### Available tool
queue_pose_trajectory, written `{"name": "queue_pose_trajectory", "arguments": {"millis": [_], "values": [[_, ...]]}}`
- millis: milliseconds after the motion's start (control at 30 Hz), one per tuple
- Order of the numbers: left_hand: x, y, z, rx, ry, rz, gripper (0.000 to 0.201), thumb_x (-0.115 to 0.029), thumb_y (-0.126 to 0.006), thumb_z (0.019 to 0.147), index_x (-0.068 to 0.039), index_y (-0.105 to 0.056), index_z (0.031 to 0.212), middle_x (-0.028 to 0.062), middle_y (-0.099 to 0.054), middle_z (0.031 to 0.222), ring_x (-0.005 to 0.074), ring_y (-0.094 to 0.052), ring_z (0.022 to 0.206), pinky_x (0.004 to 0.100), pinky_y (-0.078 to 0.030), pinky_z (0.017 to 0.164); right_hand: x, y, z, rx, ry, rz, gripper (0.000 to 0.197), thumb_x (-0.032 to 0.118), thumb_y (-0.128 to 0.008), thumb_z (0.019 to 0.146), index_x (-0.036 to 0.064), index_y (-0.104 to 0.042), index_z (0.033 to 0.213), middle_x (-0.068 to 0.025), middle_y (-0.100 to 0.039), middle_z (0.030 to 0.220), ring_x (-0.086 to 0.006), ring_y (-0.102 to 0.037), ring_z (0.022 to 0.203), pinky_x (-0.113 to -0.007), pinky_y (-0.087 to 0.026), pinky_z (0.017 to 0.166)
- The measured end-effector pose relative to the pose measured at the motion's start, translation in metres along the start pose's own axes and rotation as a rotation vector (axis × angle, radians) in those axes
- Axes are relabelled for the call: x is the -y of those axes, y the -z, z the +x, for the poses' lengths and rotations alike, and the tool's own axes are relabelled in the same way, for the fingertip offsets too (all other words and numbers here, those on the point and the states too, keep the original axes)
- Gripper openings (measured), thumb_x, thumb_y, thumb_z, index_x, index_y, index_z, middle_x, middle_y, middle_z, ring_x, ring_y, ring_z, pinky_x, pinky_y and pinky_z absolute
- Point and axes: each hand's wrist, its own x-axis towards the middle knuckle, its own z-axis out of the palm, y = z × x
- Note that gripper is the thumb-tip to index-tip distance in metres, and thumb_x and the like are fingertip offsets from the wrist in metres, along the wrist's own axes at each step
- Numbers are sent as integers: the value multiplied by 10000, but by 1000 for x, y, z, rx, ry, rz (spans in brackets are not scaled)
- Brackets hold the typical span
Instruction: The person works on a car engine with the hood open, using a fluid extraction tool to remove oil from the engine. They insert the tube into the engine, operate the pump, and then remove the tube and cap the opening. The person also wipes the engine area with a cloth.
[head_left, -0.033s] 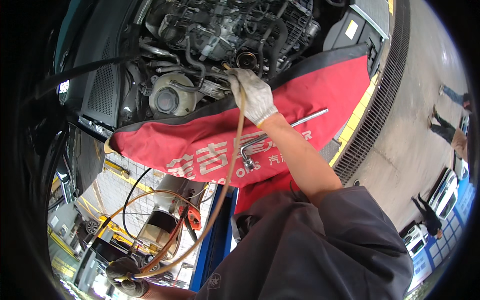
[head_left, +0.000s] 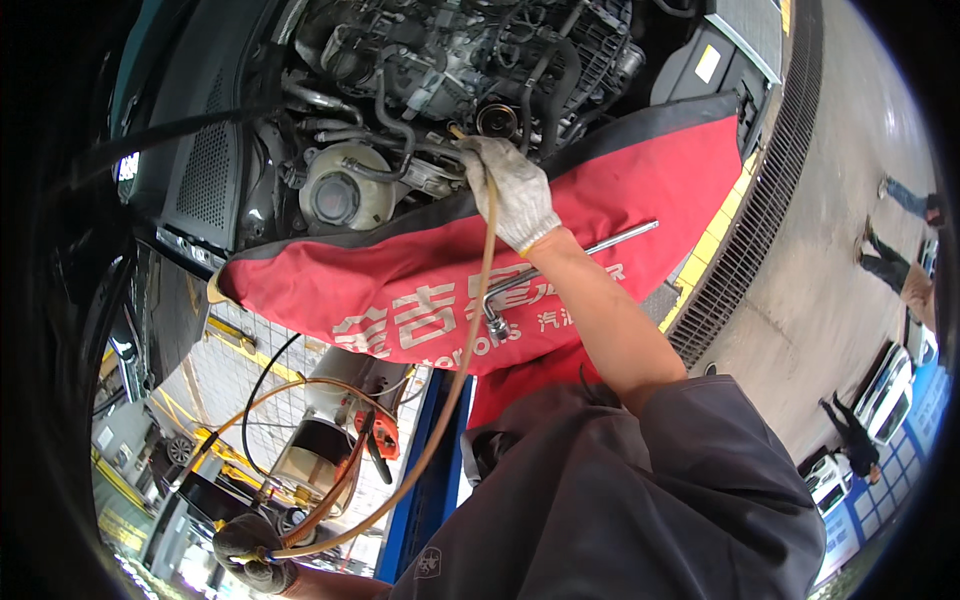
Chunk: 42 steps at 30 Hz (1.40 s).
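My right hand (head_left: 512, 190), in a white knit glove, is closed around a tan flexible hose (head_left: 450, 400) over the engine bay. The hose's orange-tan tip shows just past my fingers, close to a round open housing (head_left: 496, 121) on the engine (head_left: 440, 80). From there the hose curves down to my left hand (head_left: 252, 555), which wears a dark glove at the lower left. That hand is closed on the hose's other end, by a small blue and yellow fitting. Its fingertips are partly hidden.
A red fender cover (head_left: 640, 170) drapes the car's edge, with an L-shaped socket wrench (head_left: 610, 240) lying on it. A coolant tank (head_left: 343, 190) sits left of my right hand. Below stands a cylindrical fluid extractor (head_left: 335, 420) with coiled hoses. A floor grate (head_left: 760, 220) runs at right.
The whole view has shifted very slightly. Both hands keep their hold on the hose, and nothing else near them has visibly moved.
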Motion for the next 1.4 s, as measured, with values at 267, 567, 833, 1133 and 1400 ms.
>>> {"name": "queue_pose_trajectory", "arguments": {"millis": [267, 567, 833, 1133, 1400], "values": [[26, 3, -21, 161, 116, -221, 402, -341, -809, 898, -68, -595, 1100, 50, -567, 855, 191, -522, 676, 344, -415, 569, 7, 40, 23, 5, 45, 147, 142, 121, -645, 992, 74, -727, 1098, -123, -747, 1001, -331, -727, 900, -407, -601, 769], [74, 25, -86, -215, 255, -288, 517, -397, -792, 876, -22, -585, 1165, 106, -624, 934, 225, -596, 744, 390, -511, 664, 18, 70, 24, 5, 41, 244, 176, 37, -579, 1039, -24, -710, 1139, -165, -745, 963, -242, -754, 827, -324, -587, 764], [98, 35, -100, -22, 255, -408, 723, -461, -751, 850, 31, -519, 1325, 204, -642, 1179, 333, -667, 1010, 493, -558, 913, 15, 89, 14, 28, -222, 408, 262, 105, -507, 1083, -53, -682, 1197, -157, -763, 1007, -206, -755, 908, -318, -592, 822], [119, 18, -118, -514, 572, -775, 399, -328, -717, 869, -2, -603, 1069, 106, -652, 896, 234, -624, 763, 381, -499, 696, 5, 119, 9, 55, -175, 371, 275, 94, -469, 1099, -71, -621, 1257, -172, -758, 1028, -218, -757, 895, -331, -602, 832], [124, -13, -116, -204, 578, -364, 560, -307, -889, 789, -4, -588, 1151, 91, -619, 918, 196, -592, 732, 320, -461, 612, -19, 94, -4, 86, -63, 128, 215, 70, -511, 1075, -44, -660, 1181, -148, -745, 1027, -224, -774, 894, -318, -597, 799]]}}
